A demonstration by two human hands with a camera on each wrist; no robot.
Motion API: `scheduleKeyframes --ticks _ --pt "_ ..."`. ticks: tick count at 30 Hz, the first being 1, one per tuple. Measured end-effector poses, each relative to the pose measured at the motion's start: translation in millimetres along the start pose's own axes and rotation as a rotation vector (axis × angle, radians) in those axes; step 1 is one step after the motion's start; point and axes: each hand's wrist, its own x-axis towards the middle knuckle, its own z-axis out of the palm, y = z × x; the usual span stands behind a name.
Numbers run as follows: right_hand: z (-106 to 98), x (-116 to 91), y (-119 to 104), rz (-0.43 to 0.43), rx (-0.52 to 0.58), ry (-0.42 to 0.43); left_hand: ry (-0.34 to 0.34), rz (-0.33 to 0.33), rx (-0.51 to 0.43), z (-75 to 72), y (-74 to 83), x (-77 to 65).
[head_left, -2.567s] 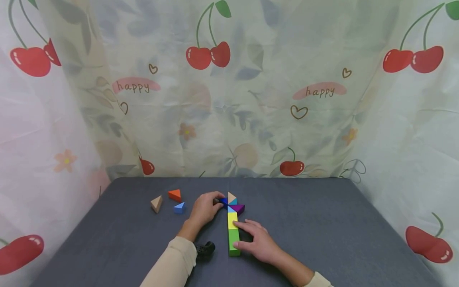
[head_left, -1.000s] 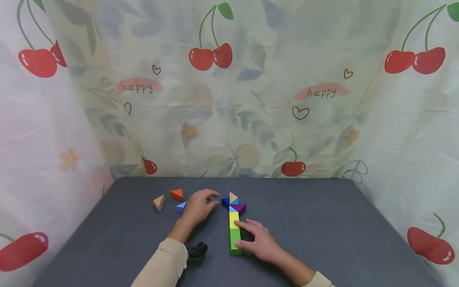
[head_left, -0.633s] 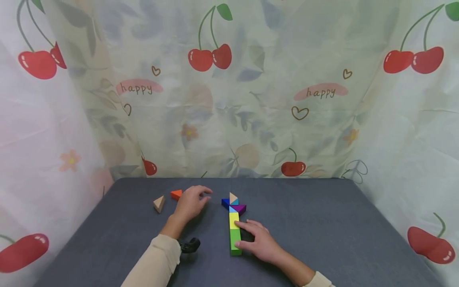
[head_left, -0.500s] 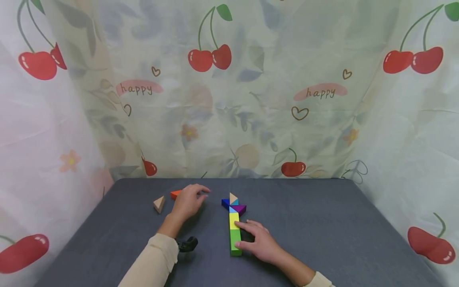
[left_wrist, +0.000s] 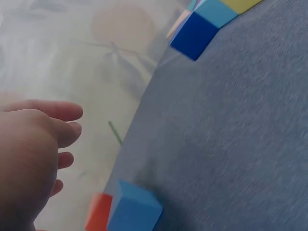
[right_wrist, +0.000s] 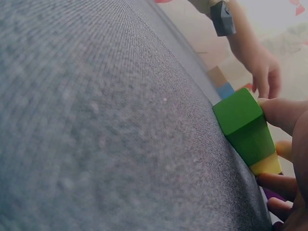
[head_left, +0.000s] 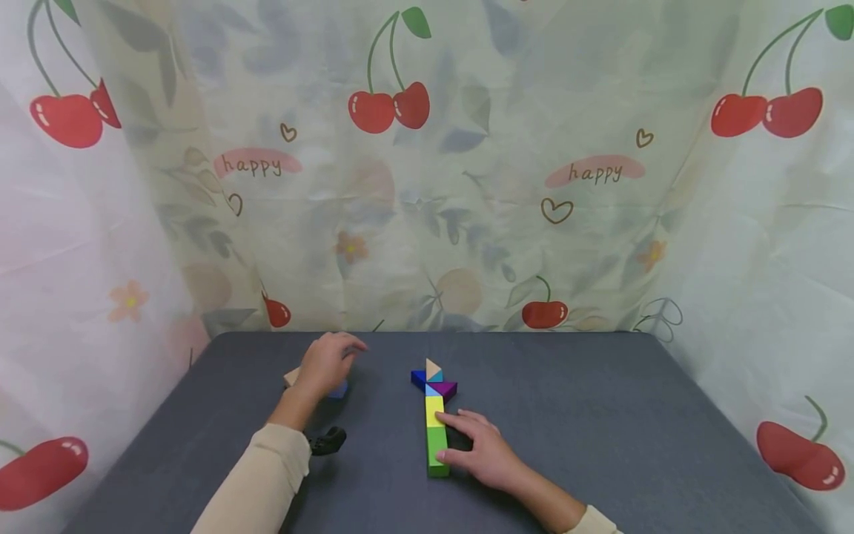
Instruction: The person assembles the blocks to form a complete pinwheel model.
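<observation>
In the head view my left hand (head_left: 327, 363) hovers over the loose triangular blocks at the left, fingers loosely bent with nothing between them. Partly hidden below it are a light blue block (head_left: 339, 390) and a wooden block (head_left: 290, 377); an orange block (left_wrist: 98, 211) shows in the left wrist view. My right hand (head_left: 483, 449) rests against a row of blocks, its thumb on the green block (head_left: 437, 449) and index finger on the yellow block (head_left: 434, 404). Beyond these, dark blue (head_left: 418, 379), purple (head_left: 443, 389), wooden and blue triangles form a pinwheel-like cluster.
The dark grey table (head_left: 567, 415) carries all the blocks. Behind and beside it hangs a curtain (head_left: 467, 185) printed with cherries. A black wrist device (head_left: 329, 441) sits at my left sleeve.
My left hand has let go of the dark blue triangle in the cluster and moved left over the loose blocks, hiding the orange one in the head view. My right hand has stayed put.
</observation>
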Motion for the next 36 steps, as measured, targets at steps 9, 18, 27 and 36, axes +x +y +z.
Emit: scheduleKeyframes --ticks 9,18,27,36 --pt "0 0 1 -0.021 -0.006 0.007 -0.077 -0.051 0.059 -2.8 -17.2 -0.1" --pt "0 0 -1 -0.001 0.000 0.001 -0.135 -0.132 0.064 -3.8 -30.3 -4.6" --pt "0 0 -2 -0.014 -0.004 0.013 -0.210 -0.143 0.061 -0.6 -41.6 -8.7" --pt "0 -2 -1 -0.016 -0.005 0.010 -0.274 -0.171 0.021 2.5 -42.8 -9.6"
